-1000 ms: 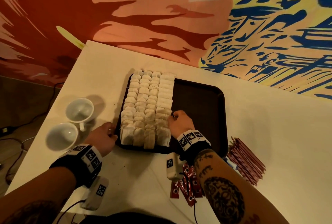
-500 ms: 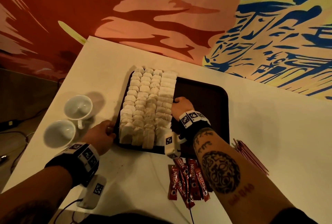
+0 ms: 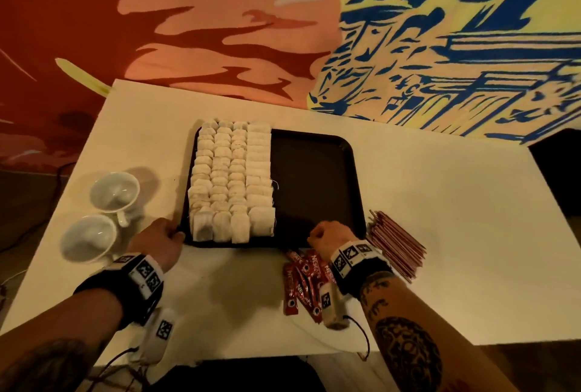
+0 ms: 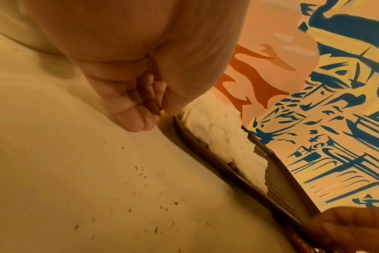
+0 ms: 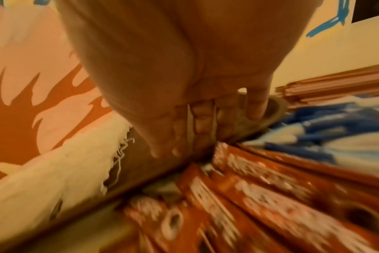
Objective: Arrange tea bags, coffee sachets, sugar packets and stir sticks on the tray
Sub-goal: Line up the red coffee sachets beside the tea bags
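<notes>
A dark brown tray (image 3: 314, 177) lies mid-table. Rows of white tea bags (image 3: 231, 184) fill its left half; the right half is bare. My left hand (image 3: 160, 239) holds the tray's near-left corner, thumb on the rim (image 4: 227, 167) and fingers (image 4: 136, 119) curled beside it. My right hand (image 3: 327, 234) hovers at the tray's near-right edge, its fingers (image 5: 195, 128) hanging loose and holding nothing. Red coffee sachets (image 3: 301, 284) lie on the table just under that wrist. Reddish stir sticks (image 3: 396, 243) are piled to the right. Blue and white sugar packets (image 5: 314, 137) show blurred beside the sachets.
Two white cups (image 3: 114, 192) (image 3: 89, 237) stand left of the tray, close to my left hand. A painted wall runs behind the table. The table's near edge is close below my forearms, and a cable trails off it.
My right hand has drawn back from the tea bag rows to the tray's near-right edge above the sachets. The left hand has stayed at the tray's corner.
</notes>
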A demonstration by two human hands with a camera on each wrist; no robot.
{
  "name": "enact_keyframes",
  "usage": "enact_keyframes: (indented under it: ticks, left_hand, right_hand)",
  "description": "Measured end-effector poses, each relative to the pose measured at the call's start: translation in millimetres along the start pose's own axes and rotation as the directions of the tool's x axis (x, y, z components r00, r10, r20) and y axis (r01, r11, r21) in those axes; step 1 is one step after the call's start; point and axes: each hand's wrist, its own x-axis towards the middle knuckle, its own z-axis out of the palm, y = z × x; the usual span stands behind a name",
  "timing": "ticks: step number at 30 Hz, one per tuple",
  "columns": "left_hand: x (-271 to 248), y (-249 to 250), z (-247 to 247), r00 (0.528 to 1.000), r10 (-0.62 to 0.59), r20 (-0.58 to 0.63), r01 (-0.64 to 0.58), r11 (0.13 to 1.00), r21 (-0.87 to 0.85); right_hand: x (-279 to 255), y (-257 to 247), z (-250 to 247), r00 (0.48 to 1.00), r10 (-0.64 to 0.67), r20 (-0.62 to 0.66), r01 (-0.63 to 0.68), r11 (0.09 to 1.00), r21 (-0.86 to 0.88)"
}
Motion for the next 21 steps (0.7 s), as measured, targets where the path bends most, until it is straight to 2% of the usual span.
enact_keyframes:
  ticks: [4,6,9,11,15,18,21]
  left_hand:
    - [-22,2,3,0.999,-0.038,0.013,0.038,0.999,-0.006]
    - [-37,3,12,0.996,-0.043,0.075,0.040,0.998,0.050]
    - [-70,19,32,0.969,0.030,0.244,-0.077,0.980,0.185]
    - [-88,39,47,0.946,0.112,0.303,-0.178,0.964,0.197]
    - [-108,89,83,0.947,0.096,0.308,-0.148,0.978,0.150]
    - [-118,129,102,0.952,0.080,0.296,-0.114,0.988,0.101]
    - [-129,159,115,0.942,0.143,0.304,-0.179,0.979,0.096]
  right_hand:
    - [-10,18,20,0.990,-0.127,-0.065,0.121,0.989,-0.089]
    - [-11,22,24,0.983,-0.161,-0.090,0.155,0.986,-0.067]
    - [-8,28,20,0.975,-0.217,-0.055,0.214,0.975,-0.052]
    - [-5,33,12,0.970,-0.245,0.008,0.245,0.969,-0.043]
    - [0,55,0,0.968,-0.244,0.051,0.238,0.965,0.107]
    - [3,65,-1,0.959,-0.277,0.056,0.268,0.954,0.132]
    - [6,66,0,0.948,-0.313,0.050,0.305,0.944,0.126]
